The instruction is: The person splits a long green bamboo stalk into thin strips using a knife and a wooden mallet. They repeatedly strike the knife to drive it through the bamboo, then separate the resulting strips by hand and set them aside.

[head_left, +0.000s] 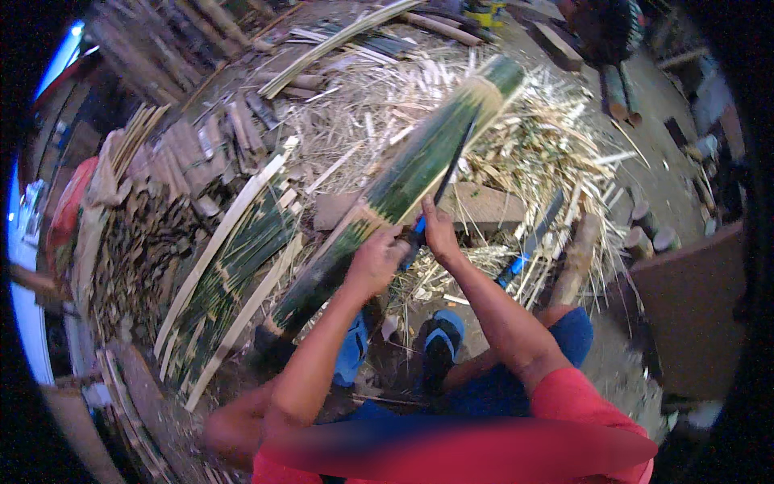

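- Bamboo [414,176] slants from one to eight o'clock; shaving its edge seems in hand.
- Knife [457,159] points toward one o'clock; the next stroke likely calls for steady edge contact.
- Right hand [440,234] closed at its handle end; left hand [376,262] curled alongside, grip unclear.

Knife [457,160]: handle partly covered between the hands. Right hand [440,234]: curled fingers mostly hidden. Left hand [377,263]: fingers blurred, can't tell handle or bamboo [421,165] contact. Block [488,206] just beyond hands, partly hidden under bamboo. Far beyond right hand: yellow item [486,14] cut off by top edge. Far beyond left hand: poles [157,48] blurred. Red shirt [580,411] below hands smeared.
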Demonstrator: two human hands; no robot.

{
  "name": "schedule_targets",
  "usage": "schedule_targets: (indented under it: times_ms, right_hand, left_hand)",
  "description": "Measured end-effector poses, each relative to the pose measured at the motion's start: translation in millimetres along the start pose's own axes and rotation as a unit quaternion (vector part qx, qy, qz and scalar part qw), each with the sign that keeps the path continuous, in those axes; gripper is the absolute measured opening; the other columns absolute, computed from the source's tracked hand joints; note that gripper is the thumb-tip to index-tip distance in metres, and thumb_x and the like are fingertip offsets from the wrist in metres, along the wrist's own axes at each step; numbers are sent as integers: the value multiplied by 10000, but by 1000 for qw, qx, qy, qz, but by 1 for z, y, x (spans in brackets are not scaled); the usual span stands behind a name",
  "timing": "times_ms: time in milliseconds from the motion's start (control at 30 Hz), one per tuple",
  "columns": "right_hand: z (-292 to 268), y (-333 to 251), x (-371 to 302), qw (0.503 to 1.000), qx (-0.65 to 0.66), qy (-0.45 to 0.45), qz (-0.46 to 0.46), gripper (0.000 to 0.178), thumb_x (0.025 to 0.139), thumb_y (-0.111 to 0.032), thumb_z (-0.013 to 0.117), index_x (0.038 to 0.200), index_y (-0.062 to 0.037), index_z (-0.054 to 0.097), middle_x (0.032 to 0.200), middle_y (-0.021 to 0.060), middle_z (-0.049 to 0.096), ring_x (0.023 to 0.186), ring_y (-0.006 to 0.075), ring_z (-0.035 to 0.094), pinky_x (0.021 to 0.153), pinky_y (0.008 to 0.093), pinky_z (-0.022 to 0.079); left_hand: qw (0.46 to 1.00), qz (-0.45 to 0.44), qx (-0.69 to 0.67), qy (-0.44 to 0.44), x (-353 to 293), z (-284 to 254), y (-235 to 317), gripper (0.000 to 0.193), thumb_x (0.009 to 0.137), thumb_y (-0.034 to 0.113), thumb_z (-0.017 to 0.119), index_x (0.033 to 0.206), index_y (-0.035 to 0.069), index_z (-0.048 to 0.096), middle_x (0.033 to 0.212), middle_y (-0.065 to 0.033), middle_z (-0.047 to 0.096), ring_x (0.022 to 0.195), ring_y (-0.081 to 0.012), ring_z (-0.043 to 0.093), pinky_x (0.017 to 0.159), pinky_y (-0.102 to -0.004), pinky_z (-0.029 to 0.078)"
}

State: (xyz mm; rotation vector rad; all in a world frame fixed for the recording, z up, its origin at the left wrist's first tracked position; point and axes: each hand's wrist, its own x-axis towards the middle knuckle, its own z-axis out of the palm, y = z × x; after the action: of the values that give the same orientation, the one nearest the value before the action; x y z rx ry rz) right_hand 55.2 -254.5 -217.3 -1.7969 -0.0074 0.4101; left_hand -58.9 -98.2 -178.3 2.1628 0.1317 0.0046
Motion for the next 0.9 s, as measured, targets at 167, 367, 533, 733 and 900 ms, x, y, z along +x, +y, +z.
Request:
schedule_targets:
  times_ms: [167, 367, 533, 733, 900]
  right_hand:
    - [-54, 30, -10, 986, 60, -110, -108, 639, 1056, -539, 327, 920, -4, 650, 842, 135, 681, 741, 196, 626, 677, 353, 499]
    - [-183, 124, -7, 906, -39, 416, 61, 436, 1007, -378, 526, 1176, 21, 574, 1152, 271, 631, 1106, 376, 591, 926, 471, 454]
    - [-275, 213, -57, 691, -361, 465, 420, 953, 757, -513, 779, 1487, -70, 357, 1429, 239, 487, 1270, 469, 507, 1026, 541, 444]
    - [-306, 240, -68, 766, -207, 364, 487, 960, 749, -540, 780, 1429, 30, 413, 1386, 276, 514, 1233, 429, 548, 990, 498, 475]
    - [-265, 217, -38, 837, 49, 443, 318, 906, 768, -557, 764, 1323, 109, 501, 1267, 283, 596, 1124, 402, 617, 939, 473, 502]
  left_hand:
    - [998, 14, 68, 3, 0, 56, 43, 573, 916, 239, 612, 1364, -77, 447, 1329, -291, 528, 1256, -431, 514, 1054, -489, 427]
    - [997, 31, -10, -67, -3, 99, 78, 496, 925, 345, 643, 1341, 101, 529, 1090, -242, 678, 1031, -444, 642, 895, -499, 499]
    - [990, 71, 65, -103, -18, 95, 74, 426, 941, 370, 626, 1292, 135, 571, 1087, -205, 690, 1014, -424, 657, 854, -500, 514]
    - [989, 41, 105, -93, -34, 57, 55, 423, 947, 386, 612, 1299, 157, 571, 1077, -193, 699, 1005, -418, 661, 846, -496, 517]
    - [992, 39, 111, -54, -36, 30, 64, 438, 943, 387, 609, 1306, 144, 575, 1048, -206, 701, 990, -426, 661, 845, -503, 515]
